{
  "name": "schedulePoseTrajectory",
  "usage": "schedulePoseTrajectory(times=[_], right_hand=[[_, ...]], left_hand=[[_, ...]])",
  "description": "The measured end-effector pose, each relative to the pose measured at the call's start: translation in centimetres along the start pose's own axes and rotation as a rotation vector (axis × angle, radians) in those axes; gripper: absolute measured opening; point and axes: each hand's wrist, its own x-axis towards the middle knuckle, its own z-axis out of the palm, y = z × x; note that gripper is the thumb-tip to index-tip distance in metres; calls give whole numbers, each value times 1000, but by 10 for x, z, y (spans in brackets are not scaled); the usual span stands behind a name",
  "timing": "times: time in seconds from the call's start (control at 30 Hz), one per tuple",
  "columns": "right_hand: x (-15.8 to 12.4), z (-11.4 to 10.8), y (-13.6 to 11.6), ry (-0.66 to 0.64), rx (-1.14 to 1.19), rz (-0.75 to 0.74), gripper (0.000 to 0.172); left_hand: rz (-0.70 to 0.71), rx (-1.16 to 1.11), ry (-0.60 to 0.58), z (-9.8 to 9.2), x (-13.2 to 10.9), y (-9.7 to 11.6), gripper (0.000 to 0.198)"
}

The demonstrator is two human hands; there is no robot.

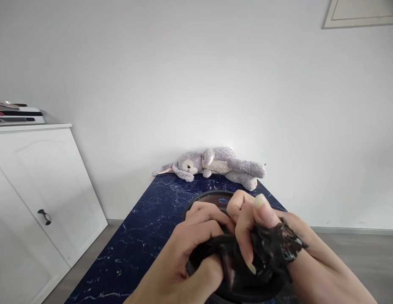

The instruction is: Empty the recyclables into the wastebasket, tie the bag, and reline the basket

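A black plastic bag (268,253) is bunched between my two hands, its crumpled end sticking out over my right wrist. My left hand (196,240) curls round the gathered plastic on the left side. With fingers bent and thumb raised, my right hand (252,215) grips the bag close beside the left. Directly below both hands stands a round dark container (209,194), its far rim showing behind the knuckles. My hands and the plastic hide most of its inside.
The container rests on a dark blue marble-patterned table (142,219). A grey plush rabbit (212,164) lies on its side at the far edge, against the white wall (196,76). To the left is a white cabinet (47,181) with things on top.
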Motion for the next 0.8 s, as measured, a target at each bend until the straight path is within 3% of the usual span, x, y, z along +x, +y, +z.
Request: schedulePoseTrajectory(times=[0.13, 0.27, 0.37, 0.43, 0.53, 0.63, 0.8], right_hand=[[-3, -1, 1, -91, 157, 202, 66], [-2, -2, 3, -100, 168, 274, 70], [2, -2, 4, -175, 238, 251, 69], [4, -3, 4, -218, 242, 209, 67], [2, -5, 4, -180, 156, 174, 61], [-1, -10, 4, -136, 69, 152, 50], [3, -21, 3, -328, -32, -21, 22]], left_hand=[[-50, -79, -46, -7, -2, -5, 16], [-63, -141, -67, -8, -4, -10, 17], [-48, -135, -46, -9, -4, -11, 6], [-30, -116, -53, -7, -4, -11, 18], [-89, -97, -33, -2, -5, -9, 32], [-196, -151, 5, 2, -5, -10, 28], [-113, -207, -59, -2, -4, -14, 24]])
